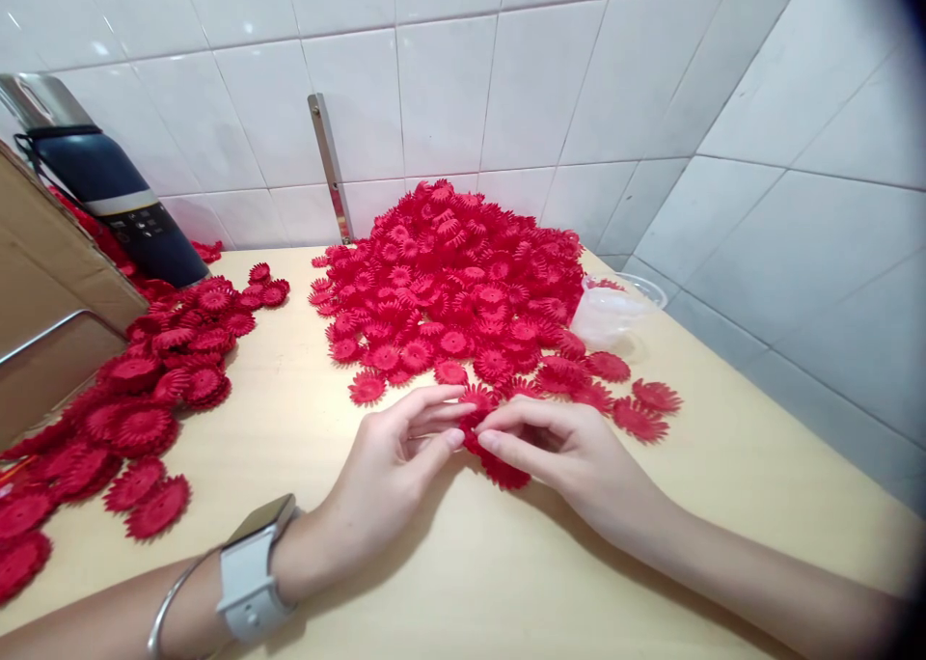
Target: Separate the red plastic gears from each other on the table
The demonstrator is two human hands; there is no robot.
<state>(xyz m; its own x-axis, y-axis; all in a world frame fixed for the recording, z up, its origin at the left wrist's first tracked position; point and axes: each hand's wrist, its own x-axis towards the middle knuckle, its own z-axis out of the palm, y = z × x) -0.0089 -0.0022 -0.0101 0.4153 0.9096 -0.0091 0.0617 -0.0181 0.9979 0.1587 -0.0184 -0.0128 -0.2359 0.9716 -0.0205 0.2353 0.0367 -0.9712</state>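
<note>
Between my two hands is a small red flower piece [470, 435] with a fringed edge. My left hand [391, 462] comes from the left, its thumb and fingers closed on the flower's left side. From the right, my right hand [560, 448] pinches it with thumb and index finger. Fingertips partly cover the piece, so its full shape is hidden. Just below the right fingers another red flower piece [504, 473] shows. Beyond the hands rises a large heap of similar red flower pieces [449, 284].
More red flower pieces [141, 428] spread along the left side, beside a cardboard box [50, 293]. A dark blue bottle [122, 182] stands behind them. Right of the heap sits a clear plastic container [614, 313]. A tiled wall [449, 91] closes off the back of the table [434, 583].
</note>
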